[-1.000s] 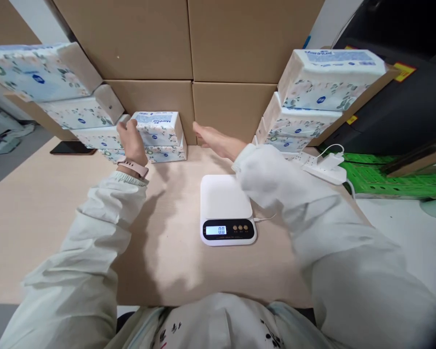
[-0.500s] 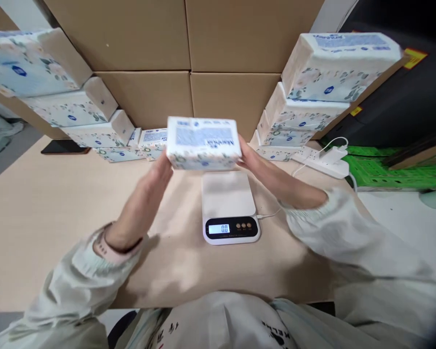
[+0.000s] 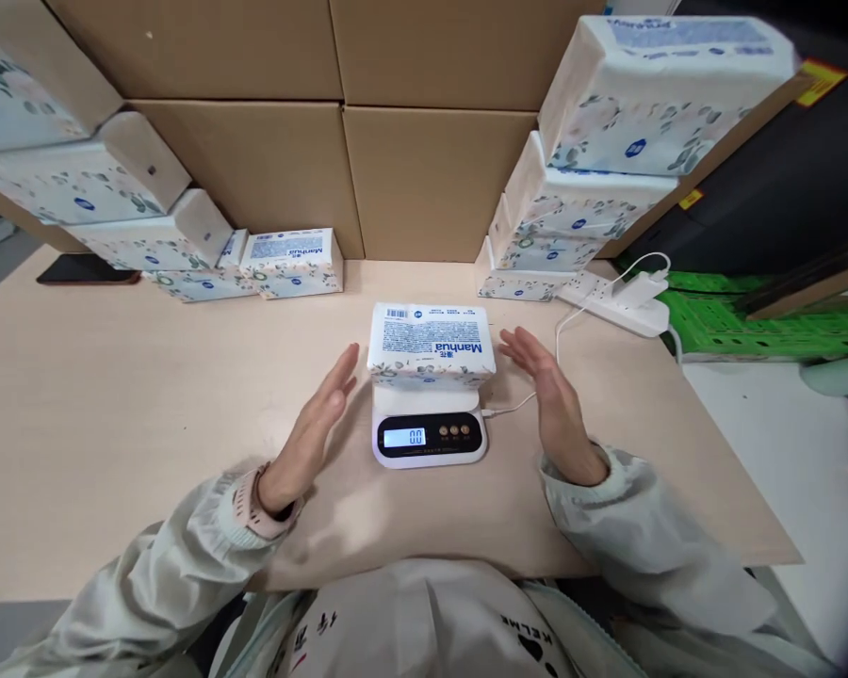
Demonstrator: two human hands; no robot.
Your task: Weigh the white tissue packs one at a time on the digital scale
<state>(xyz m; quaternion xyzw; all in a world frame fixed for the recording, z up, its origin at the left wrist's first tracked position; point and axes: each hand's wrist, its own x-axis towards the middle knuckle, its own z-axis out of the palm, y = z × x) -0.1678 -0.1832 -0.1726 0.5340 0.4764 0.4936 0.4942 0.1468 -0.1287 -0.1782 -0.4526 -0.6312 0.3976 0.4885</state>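
A white and blue tissue pack (image 3: 431, 341) with floral print rests on the plate of a white digital scale (image 3: 431, 455), whose display reads 0.0. To the left of the pack, my left hand (image 3: 312, 431) is open, its fingers extended and touching nothing. My right hand (image 3: 552, 407) is likewise open, apart from the pack's right side. Both palms face the pack. A white cable runs from the scale's right side.
Tissue packs are stacked at the left (image 3: 152, 240) and right (image 3: 594, 212), before cardboard boxes (image 3: 233, 179). Another pack (image 3: 293, 264) stands by the left stack. A dark phone (image 3: 89, 270) lies far left; a power strip (image 3: 618, 306) sits at the right, near green crates (image 3: 770, 325).
The tissue pack has come down from above the table onto the scale. Both hands have let go of it and moved apart. The camera view has shifted slightly.
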